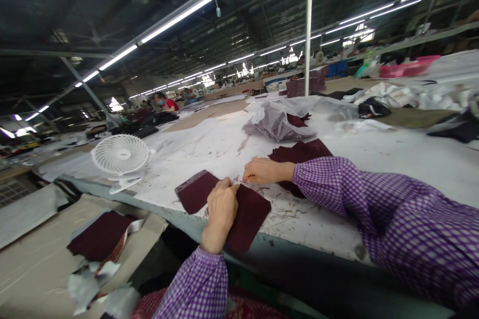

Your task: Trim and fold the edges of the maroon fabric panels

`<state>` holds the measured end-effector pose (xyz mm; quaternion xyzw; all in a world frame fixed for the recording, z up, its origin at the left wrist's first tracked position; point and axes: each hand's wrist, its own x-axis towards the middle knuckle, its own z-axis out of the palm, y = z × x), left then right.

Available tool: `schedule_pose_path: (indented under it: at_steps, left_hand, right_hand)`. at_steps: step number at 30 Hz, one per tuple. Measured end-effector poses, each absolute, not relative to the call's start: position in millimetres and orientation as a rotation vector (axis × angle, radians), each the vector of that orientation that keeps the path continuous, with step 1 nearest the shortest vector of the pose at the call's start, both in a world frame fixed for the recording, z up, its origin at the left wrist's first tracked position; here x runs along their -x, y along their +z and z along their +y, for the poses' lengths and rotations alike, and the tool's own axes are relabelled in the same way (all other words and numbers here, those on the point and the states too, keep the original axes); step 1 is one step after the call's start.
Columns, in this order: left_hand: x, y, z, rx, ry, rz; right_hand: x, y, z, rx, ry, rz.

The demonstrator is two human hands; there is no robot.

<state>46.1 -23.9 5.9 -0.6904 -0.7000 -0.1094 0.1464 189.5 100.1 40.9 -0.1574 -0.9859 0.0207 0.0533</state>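
Panel: the maroon panel [250, 219] lies at the near rim of the table [209, 152], its lower end past the edge, probably so it sits within easy reach.
Left hand: the left hand [221, 205], at the panel's 10 o'clock, is narrow, fingers bent to hold its upper left edge, likely to steady it; the thumb's grip is hidden.
Right hand: the right hand [264, 170], at the panel's 12 to 1 o'clock, has its fingertips drawn close by the top edge; I cannot tell whether anything is between them.
Speckled-edge piece: this piece [196, 193] lies flat at 10 o'clock from the panel, just beside the left hand, perhaps set apart there to leave working room.
Pile: maroon cloth [309, 149] at 1 to 2 o'clock, partly behind the right wrist, presumably kept handy for that hand.
Bag: the clear bag [277, 124], at 1 o'clock beyond the pile, has maroon cloth showing at its side.
Fan: the white fan [120, 155] stands at 10 o'clock by the table's rim, seemingly out of the hands' way.
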Motion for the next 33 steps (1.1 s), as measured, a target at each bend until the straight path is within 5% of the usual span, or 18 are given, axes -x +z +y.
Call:
schedule_pose_path:
  at_steps: [11,22,33]
  left_hand:
    - [-48,10,-22,2.010,-0.340,-2.080]
    - [-4,-10,-66,2.064,-0.861,-1.936]
    - [-3,-11,-72,2.049,-0.806,-1.922]
  right_hand:
    - [-181,41,72,0.570,-0.161,-3.025]
    - [-182,43,70,0.479,-0.209,-3.112]
    - [-167,66,44,0.273,-0.454,-3.287]
